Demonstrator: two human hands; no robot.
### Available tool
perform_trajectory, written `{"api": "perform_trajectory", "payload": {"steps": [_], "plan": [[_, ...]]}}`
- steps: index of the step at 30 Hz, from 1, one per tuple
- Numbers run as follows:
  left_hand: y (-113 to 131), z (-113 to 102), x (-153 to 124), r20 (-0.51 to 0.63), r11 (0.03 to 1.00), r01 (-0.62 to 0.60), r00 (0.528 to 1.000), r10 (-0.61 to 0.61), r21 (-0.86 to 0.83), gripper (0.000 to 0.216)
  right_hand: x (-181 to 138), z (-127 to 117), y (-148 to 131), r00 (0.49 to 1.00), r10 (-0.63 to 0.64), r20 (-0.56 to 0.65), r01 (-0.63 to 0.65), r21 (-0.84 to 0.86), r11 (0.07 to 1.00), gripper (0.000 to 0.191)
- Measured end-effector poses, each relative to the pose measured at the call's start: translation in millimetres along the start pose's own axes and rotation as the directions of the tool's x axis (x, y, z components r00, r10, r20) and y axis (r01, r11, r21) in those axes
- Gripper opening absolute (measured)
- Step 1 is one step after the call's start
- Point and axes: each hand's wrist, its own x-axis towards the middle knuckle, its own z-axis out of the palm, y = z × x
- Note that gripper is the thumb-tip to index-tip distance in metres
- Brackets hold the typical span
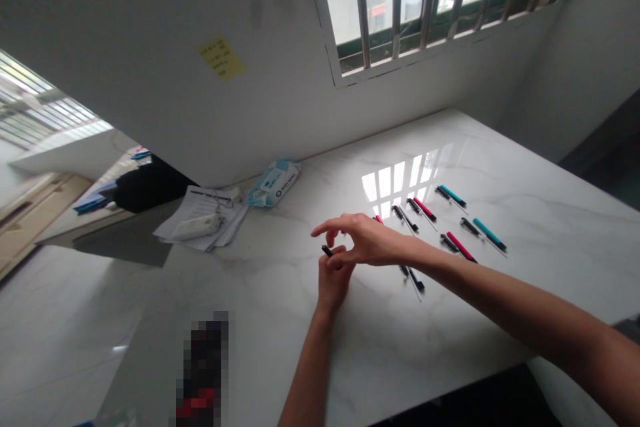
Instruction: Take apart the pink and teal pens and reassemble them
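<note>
My left hand (334, 285) is closed around a small black pen part (327, 251), whose dark end sticks out past the fingers. Just above it, my right hand (373, 239) has its index finger stretched out and the thumb apart, close to the left fingers; whether they touch is unclear. Taken-apart pens lie to the right in small groups: a teal barrel (490, 235) and another teal barrel (453, 195), a red barrel (461, 247), a second red barrel (425, 209), and a black barrel (416, 279). Thin refills and black pen parts lie beside them. My right forearm and hand partly cover some pieces.
A wet-wipe pack (275, 183) lies by the wall, next to stacked papers (200, 217) with a white device (197, 227) on top. A yellow note (223, 58) sticks to the wall. A barred window (395, 7) is above the marble-patterned table (260, 293).
</note>
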Motion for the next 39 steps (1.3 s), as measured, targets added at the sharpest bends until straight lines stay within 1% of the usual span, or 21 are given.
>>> {"api": "perform_trajectory", "payload": {"steps": [2,4,6,9,11,14,16,18,21,22,25,26,29,30,32,34,36,39], "plan": [[-1.7,-0.8,0.4,-0.002,0.999,0.002,1.000,-0.003,-0.042,0.050,0.0,-0.9,0.3,1.000,0.011,0.005,-0.011,-0.030,0.999,0.050],[-2.0,-2.2,0.8,-0.013,0.995,-0.001,1.000,0.000,-0.095,0.052,-0.1,-1.1,-0.4,0.999,-0.009,0.042,0.009,-0.020,1.000,0.055],[-0.8,-3.9,1.1,-0.019,0.993,-0.012,1.000,0.010,-0.120,0.051,-0.2,0.7,-1.4,1.000,-0.006,0.017,0.007,-0.053,0.999,0.055],[3.0,-5.5,0.3,-0.039,0.998,-0.005,0.999,0.003,-0.056,0.047,0.1,6.3,-2.3,0.998,0.012,-0.056,-0.016,-0.079,0.997,0.042],[5.9,-5.2,-0.8,-0.061,1.000,0.010,0.998,-0.010,-0.011,0.043,0.2,9.3,-2.5,0.999,-0.001,-0.044,-0.002,-0.061,0.998,0.038],[9.7,-2.9,-1.9,-0.050,1.000,-0.014,0.999,0.013,-0.011,0.043,0.1,9.9,-3.1,1.000,-0.017,-0.004,0.016,-0.083,0.996,0.043],[11.5,-0.8,-2.1,-0.037,1.000,-0.027,0.999,0.027,-0.002,0.044,-0.3,8.0,-3.8,1.000,0.011,-0.028,-0.014,-0.103,0.995,0.042],[12.6,1.0,-2.0,-0.046,1.000,-0.031,0.998,0.031,0.006,0.046,-1.0,5.1,-5.0,0.999,0.040,-0.024,-0.041,-0.072,0.997,0.041],[12.4,2.2,-1.5,-0.064,0.998,-0.066,0.996,0.065,-0.002,0.047,-2.2,0.3,-7.5,0.996,0.002,0.084,-0.003,0.010,1.000,0.053],[12.0,2.2,-1.4,-0.052,0.997,-0.075,0.996,0.075,0.000,0.047,-2.4,-0.9,-8.1,0.995,-0.016,0.095,0.015,0.010,1.000,0.055],[10.6,2.3,-1.3,-0.014,0.997,-0.069,0.997,0.070,0.043,0.047,-2.2,-2.4,-8.6,1.000,0.002,0.023,-0.001,-0.056,0.998,0.051],[10.4,2.4,-1.4,-0.015,0.996,-0.068,0.998,0.069,0.055,0.047,-2.1,-2.5,-8.5,1.000,0.011,0.020,-0.010,-0.065,0.998,0.049],[11.3,2.8,-1.6,-0.015,0.995,-0.080,0.997,0.081,0.051,0.046,-1.7,-2.2,-7.1,0.993,-0.016,0.114,0.022,-0.048,0.999,0.056],[11.7,2.8,-1.5,-0.008,0.996,-0.080,0.997,0.080,0.043,0.046,-1.6,-1.9,-6.2,0.992,-0.025,0.126,0.032,-0.055,0.998,0.058],[12.2,2.7,-1.3,-0.004,0.998,-0.058,0.998,0.058,0.039,0.046,-1.0,-0.8,-3.9,0.997,0.000,0.079,0.007,-0.088,0.996,0.055],[11.8,2.7,-1.0,-0.023,0.999,-0.030,0.999,0.031,0.040,0.047,-0.5,-0.1,-2.0,0.999,0.029,0.017,-0.028,-0.071,0.997,0.046],[10.6,3.2,-1.0,-0.035,1.000,-0.005,0.999,0.006,0.027,0.050,-0.3,-0.8,-2.9,1.000,0.013,-0.009,-0.013,0.013,1.000,0.042],[9.2,5.2,-2.6,0.002,1.000,0.021,1.000,-0.021,-0.004,0.049,-1.3,-5.7,-11.6,0.996,-0.059,-0.064,0.069,0.177,0.982,0.042]]}}
